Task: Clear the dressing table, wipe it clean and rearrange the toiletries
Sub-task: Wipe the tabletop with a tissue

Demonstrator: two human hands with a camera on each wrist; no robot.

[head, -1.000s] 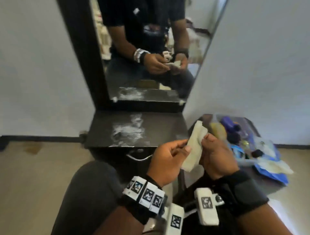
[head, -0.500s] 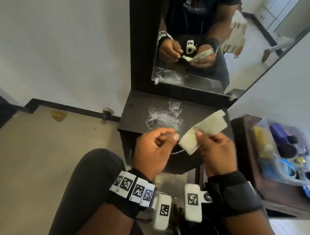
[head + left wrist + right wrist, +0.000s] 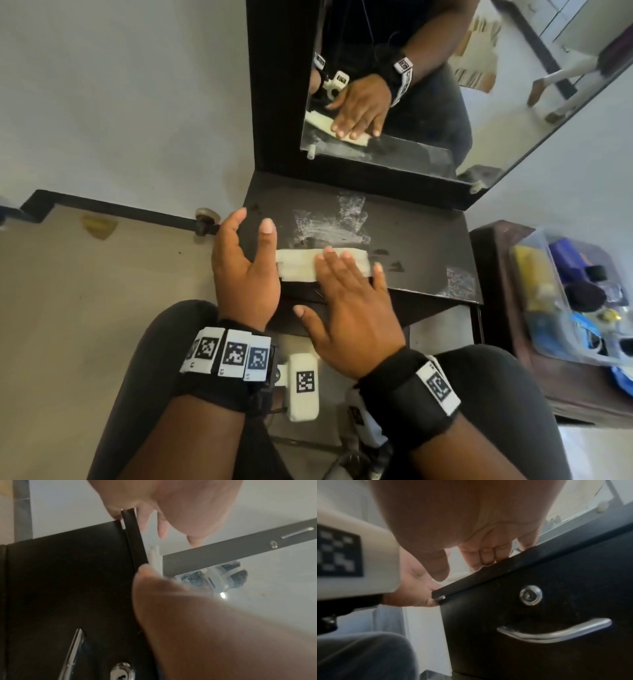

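Note:
A folded cream cloth [image 3: 298,265] lies flat on the dark dressing table top [image 3: 421,240], just below a white powdery smear [image 3: 329,226]. My right hand [image 3: 349,298] presses on the cloth's right half with straight fingers. In the right wrist view those fingers [image 3: 481,557] reach over the table's front edge. My left hand [image 3: 250,246] is spread at the table's front left corner, thumb on the top beside the cloth, fingers along the side. It holds nothing. The toiletries [image 3: 579,294] sit in a clear tub to the right.
A mirror [image 3: 445,102] stands upright at the back of the table. A second small smear [image 3: 460,281] marks the front right corner. The drawer front below carries a lock [image 3: 530,595] and a metal handle [image 3: 556,631]. The tub rests on a brown side table [image 3: 496,274].
Both hands held the cloth up in the air before. Now it lies on the table under my right hand, and my left hand has let go and moved to the left corner.

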